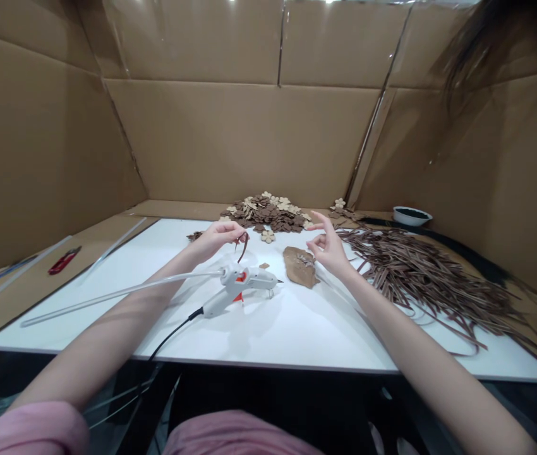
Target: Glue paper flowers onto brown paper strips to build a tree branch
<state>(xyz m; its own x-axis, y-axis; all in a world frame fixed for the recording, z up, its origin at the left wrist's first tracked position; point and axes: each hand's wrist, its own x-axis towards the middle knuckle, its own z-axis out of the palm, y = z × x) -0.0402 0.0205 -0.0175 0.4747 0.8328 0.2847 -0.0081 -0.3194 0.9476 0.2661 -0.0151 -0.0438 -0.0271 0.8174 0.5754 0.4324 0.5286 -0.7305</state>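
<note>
Left hand pinches a looped brown strip over the white board; right hand, thumb and forefinger nearly meeting, looks empty beside the brown scrap. Cardboard walls enclose the left, right and far sides.

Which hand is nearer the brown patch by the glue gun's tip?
Right. The right hand is just beside the brown patch, on its right; the left hand is farther off to its left.
</note>
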